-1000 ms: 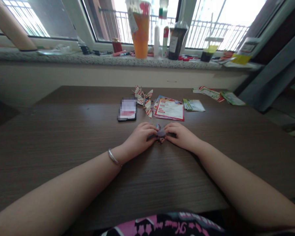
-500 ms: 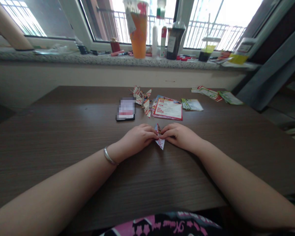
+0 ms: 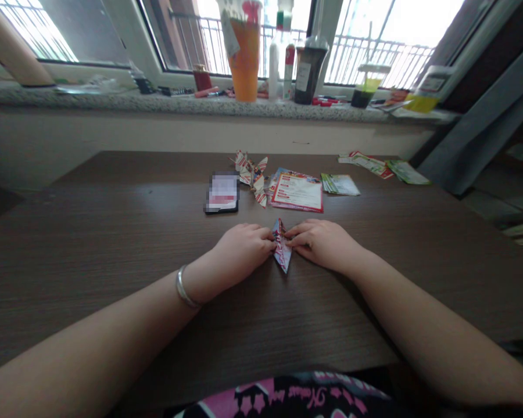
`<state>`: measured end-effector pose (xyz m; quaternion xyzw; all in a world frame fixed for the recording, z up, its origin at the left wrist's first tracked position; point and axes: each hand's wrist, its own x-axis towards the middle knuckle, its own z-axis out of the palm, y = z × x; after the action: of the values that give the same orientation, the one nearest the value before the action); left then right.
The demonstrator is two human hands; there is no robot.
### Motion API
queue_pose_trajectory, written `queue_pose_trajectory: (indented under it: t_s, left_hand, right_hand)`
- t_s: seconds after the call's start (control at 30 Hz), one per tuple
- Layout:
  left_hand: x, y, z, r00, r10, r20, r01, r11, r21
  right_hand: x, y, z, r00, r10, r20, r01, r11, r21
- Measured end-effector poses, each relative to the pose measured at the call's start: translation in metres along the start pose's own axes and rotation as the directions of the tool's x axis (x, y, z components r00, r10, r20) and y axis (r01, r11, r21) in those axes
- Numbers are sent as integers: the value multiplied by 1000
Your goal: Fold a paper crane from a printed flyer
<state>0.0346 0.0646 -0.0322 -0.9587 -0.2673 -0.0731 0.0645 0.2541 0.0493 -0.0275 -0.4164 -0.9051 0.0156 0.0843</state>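
Note:
A small folded paper piece (image 3: 281, 251), printed red, white and blue, lies on the dark wooden table (image 3: 113, 244) between my two hands, its point toward me. My left hand (image 3: 243, 248) rests on the table with curled fingers pinching the paper's left edge; a silver bangle sits on that wrist. My right hand (image 3: 321, 241) pinches the right edge with fingertips pressed together. Both forearms lie on the table.
Behind my hands lie a phone (image 3: 222, 194), several finished paper cranes (image 3: 253, 173), a stack of red leaflets (image 3: 298, 192) and more leaflets (image 3: 340, 184) at the right. The stone windowsill (image 3: 113, 103) holds drink cups (image 3: 244, 52) and bottles.
The paper piece has been flattened into a narrow pointed shape that now shows more between my hands. Both hands stayed on it and shifted slightly toward me.

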Motion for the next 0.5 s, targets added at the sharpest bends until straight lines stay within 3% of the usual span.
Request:
queue_pose_trajectory:
  t_s: [0.27,0.5]
  left_hand:
    - [-1,13,-8,993,-110,36,109,993,38]
    - [-1,18,-5,988,-141,-59,141,990,9]
  right_hand:
    - [-2,1,-3,1000,7,0,-7,996,84]
    - [0,-3,-1,995,92,-35,-86,987,135]
